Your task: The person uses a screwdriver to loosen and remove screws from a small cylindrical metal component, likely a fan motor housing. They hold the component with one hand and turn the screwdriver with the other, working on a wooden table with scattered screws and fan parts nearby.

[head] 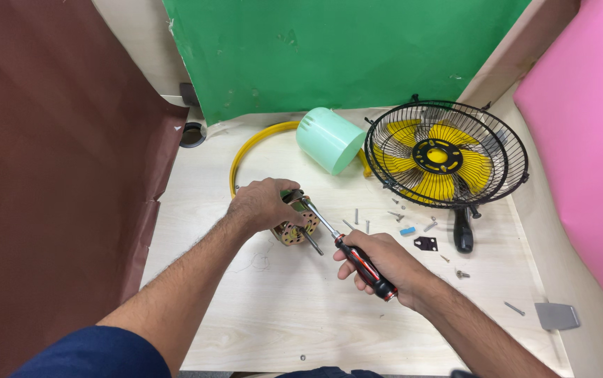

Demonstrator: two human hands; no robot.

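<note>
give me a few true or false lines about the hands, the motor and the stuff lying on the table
1. The right hand holds a screwdriver with a red and black handle. True.
2. The left hand rests flat on the bare table. False: it grips the small motor.
3. The screwdriver's tip points at the fan grille. False: it reaches to the motor under the left hand.
4. Loose screws lie on the table between the motor and the grille. True.
5. The green plastic housing sits on top of the grille. False: it lies on its side beside it, near the yellow ring.
</note>
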